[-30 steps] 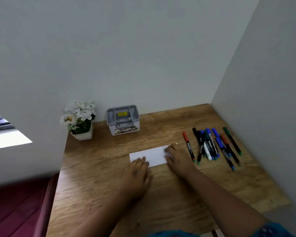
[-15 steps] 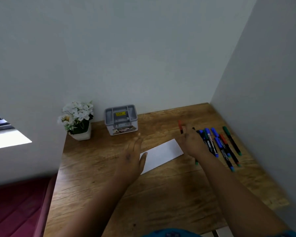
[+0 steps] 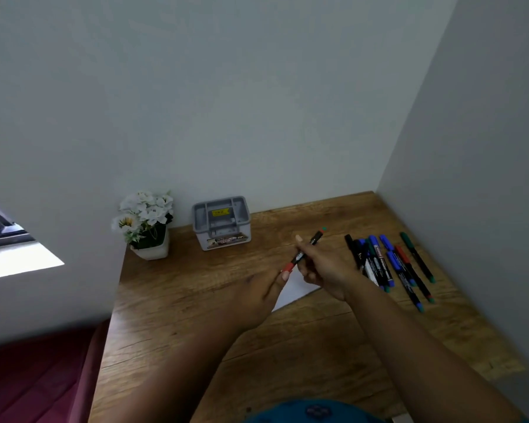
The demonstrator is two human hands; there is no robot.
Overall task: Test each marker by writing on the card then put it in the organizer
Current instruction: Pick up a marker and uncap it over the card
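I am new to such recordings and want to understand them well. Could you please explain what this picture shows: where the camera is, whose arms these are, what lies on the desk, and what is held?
There is no machine here. One camera sits on a person's head and looks forward and down, so both arms reach in from the bottom edge. The right hand holds a red marker above the wooden desk. The left hand reaches toward the marker's red end, its fingertips right beside it. Under the hands lies a white card, partly hidden. To the right lie more markers in a loose group: blue, black, green, red. By the back wall stand a grey organizer and a small pot of white flowers.
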